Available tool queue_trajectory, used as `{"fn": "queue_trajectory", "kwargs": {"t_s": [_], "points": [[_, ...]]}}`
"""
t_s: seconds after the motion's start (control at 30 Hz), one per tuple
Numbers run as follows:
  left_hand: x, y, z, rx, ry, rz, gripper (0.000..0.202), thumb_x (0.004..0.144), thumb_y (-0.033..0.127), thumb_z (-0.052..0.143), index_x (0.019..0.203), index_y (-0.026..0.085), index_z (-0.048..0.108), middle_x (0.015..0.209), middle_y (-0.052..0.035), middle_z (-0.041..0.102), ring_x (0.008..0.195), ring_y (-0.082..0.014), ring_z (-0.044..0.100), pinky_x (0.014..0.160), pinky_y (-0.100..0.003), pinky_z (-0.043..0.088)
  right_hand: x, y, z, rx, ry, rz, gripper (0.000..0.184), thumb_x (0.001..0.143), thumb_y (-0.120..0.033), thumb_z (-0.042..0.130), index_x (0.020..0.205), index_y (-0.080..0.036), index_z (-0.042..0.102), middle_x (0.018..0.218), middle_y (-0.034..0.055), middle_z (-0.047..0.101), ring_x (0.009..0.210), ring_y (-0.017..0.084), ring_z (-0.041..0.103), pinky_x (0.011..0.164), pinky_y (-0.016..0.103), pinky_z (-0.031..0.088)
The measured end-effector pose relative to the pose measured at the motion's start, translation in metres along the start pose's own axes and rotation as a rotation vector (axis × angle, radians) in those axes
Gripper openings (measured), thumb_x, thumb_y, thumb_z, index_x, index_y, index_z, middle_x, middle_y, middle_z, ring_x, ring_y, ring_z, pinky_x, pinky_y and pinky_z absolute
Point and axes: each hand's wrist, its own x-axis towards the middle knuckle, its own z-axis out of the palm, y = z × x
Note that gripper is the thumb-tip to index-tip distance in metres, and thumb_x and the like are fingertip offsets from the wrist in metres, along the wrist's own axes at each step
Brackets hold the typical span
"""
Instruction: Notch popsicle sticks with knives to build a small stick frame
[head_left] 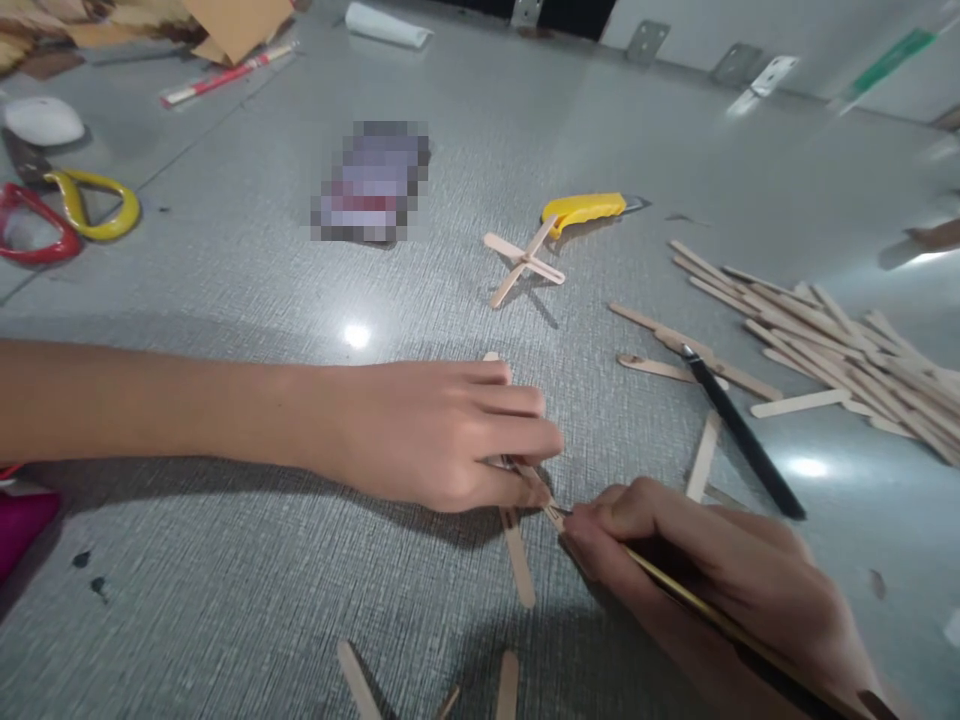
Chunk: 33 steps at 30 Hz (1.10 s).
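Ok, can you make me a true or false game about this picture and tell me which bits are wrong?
1. The right hand holds a slim tool. True.
2. The left hand holds the yellow cutter. False: the yellow cutter lies on the table, beside a small wooden cross.
3. The left hand touches a wooden stick. True.
4. Both handles of the scissors are red. False: one is red and the other is yellow.
5. A pile of wooden sticks lies on the right side of the picture. True.
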Motion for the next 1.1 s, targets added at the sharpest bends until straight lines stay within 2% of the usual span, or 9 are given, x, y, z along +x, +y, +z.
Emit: {"fn": "queue_trajectory", "kwargs": {"t_s": [0.1, 0.3, 0.47, 0.67, 0.77, 0.97, 1.1], "points": [[0.0003, 0.0055, -0.0005, 0.066, -0.004, -0.006, 0.030, 0.108, 0.015, 0.049, 0.103, 0.018, 0.078, 0.108, -0.0097, 0.072, 0.097, -0.0202, 0.064, 0.080, -0.035, 0.048, 0.0004, 0.0013, 0.0011, 0.003, 0.030, -0.030, 0.032, 0.104, -0.033, 0.058, 0.073, -0.027, 0.052, 0.057, -0.0038, 0.057, 0.046, 0.013, 0.051, 0.046, 0.030, 0.035], [-0.0020, 0.0077, -0.0023, 0.103, -0.007, 0.004, 0.028, 0.107, 0.014, 0.050, 0.104, 0.015, 0.078, 0.110, -0.0117, 0.071, 0.097, -0.0224, 0.064, 0.080, -0.036, 0.048, 0.0022, 0.0037, 0.0009, 0.019, 0.045, -0.031, 0.030, 0.103, -0.030, 0.058, 0.073, -0.027, 0.054, 0.057, -0.0049, 0.056, 0.044, 0.012, 0.050, 0.044, 0.029, 0.035], [-0.0015, 0.0065, -0.0042, 0.124, -0.033, 0.002, 0.031, 0.109, 0.015, 0.048, 0.104, 0.018, 0.078, 0.105, -0.0097, 0.071, 0.097, -0.0221, 0.062, 0.081, -0.037, 0.046, 0.0029, 0.0032, -0.0002, 0.049, 0.020, -0.013, 0.029, 0.103, -0.031, 0.059, 0.075, -0.027, 0.055, 0.057, -0.0053, 0.058, 0.044, 0.012, 0.051, 0.044, 0.029, 0.036], [-0.0006, 0.0068, -0.0026, 0.119, 0.003, -0.003, 0.028, 0.108, 0.015, 0.050, 0.104, 0.016, 0.078, 0.102, -0.0097, 0.071, 0.096, -0.0219, 0.062, 0.080, -0.036, 0.046, 0.0032, 0.0030, -0.0023, 0.051, 0.029, -0.005, 0.031, 0.104, -0.032, 0.058, 0.073, -0.027, 0.055, 0.055, -0.0052, 0.056, 0.042, 0.011, 0.049, 0.044, 0.029, 0.035], [-0.0017, 0.0071, -0.0026, 0.113, 0.019, -0.006, 0.020, 0.105, 0.015, 0.058, 0.103, 0.015, 0.078, 0.103, -0.0100, 0.070, 0.096, -0.0218, 0.063, 0.080, -0.035, 0.046, 0.0050, 0.0041, -0.0033, 0.050, 0.010, -0.016, 0.031, 0.103, -0.030, 0.058, 0.072, -0.027, 0.055, 0.054, -0.0052, 0.056, 0.043, 0.011, 0.049, 0.043, 0.028, 0.035], [-0.0033, 0.0082, -0.0052, 0.141, -0.049, 0.002, 0.025, 0.106, 0.013, 0.053, 0.113, 0.014, 0.077, 0.111, -0.0114, 0.071, 0.099, -0.0233, 0.063, 0.082, -0.037, 0.048, 0.0083, 0.0053, -0.0027, 0.103, 0.000, -0.039, 0.031, 0.100, -0.027, 0.062, 0.070, -0.025, 0.054, 0.052, -0.0075, 0.053, 0.040, 0.008, 0.045, 0.041, 0.023, 0.033], [-0.0031, 0.0075, -0.0047, 0.119, -0.053, -0.003, 0.025, 0.106, 0.014, 0.052, 0.112, 0.014, 0.077, 0.110, -0.0120, 0.070, 0.099, -0.0236, 0.063, 0.084, -0.038, 0.049, 0.0086, 0.0064, -0.0022, 0.123, 0.004, -0.046, 0.032, 0.100, -0.028, 0.062, 0.070, -0.024, 0.053, 0.053, -0.0079, 0.055, 0.042, 0.007, 0.046, 0.042, 0.022, 0.032]]}}
